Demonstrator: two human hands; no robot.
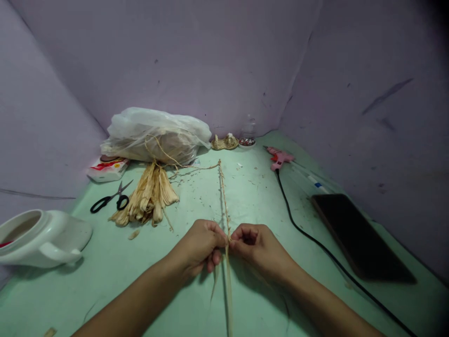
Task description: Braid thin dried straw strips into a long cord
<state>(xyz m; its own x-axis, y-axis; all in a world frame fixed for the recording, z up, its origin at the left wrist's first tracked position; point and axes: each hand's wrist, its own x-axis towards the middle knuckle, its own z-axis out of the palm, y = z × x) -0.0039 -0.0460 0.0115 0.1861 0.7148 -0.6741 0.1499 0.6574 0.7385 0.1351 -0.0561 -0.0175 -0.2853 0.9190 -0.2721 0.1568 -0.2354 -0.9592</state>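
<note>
A thin braid of dried plant fibre (pixel 223 196) runs straight away from me over the green tabletop. Its near end is pinched between my left hand (pixel 206 245) and my right hand (pixel 257 245), whose fingertips nearly meet there. Loose flat fibre strips (pixel 228 285) hang from the pinch toward me, and one thinner strand dangles below my left fingers. Beyond the braid's far end, a thin cord (pixel 189 165) curves left toward a bundle of dried fibre strips (pixel 150 194).
On the left are black-handled scissors (pixel 112 198), a white pitcher (pixel 49 236) and a small box (pixel 108 169). A plastic bag (pixel 157 133) and woven pieces (pixel 224 142) sit by the wall. To the right lie a pink glue gun (pixel 279 157), its black cord (pixel 305 229) and a dark tablet (pixel 358 234).
</note>
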